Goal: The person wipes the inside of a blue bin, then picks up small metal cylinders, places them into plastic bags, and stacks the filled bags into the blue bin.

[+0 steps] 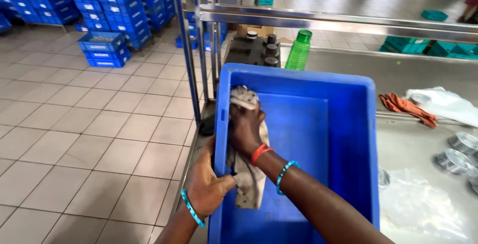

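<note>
Your right hand [245, 127] fingers press a grey cloth [247, 174] against the blue crate [343, 124] wall; your left hand [206, 186] fingers clamp the crate's rim.

A bright blue plastic bin [318, 124] fills the centre. Inside it, against its left wall, lies a grey-white cloth [247, 174] with a dark mottled pattern. The right hand [245, 127] on the cloth wears a red-orange band and a turquoise beaded band; the left hand [209, 186], at the bin's left rim, wears a turquoise band. Behind the bin stands a green bottle [298, 51]. To the bin's right lies an orange rag [406, 107]. Left of the bin, beige floor tiles [89, 124] and blue stacked crates [107, 5].
</note>
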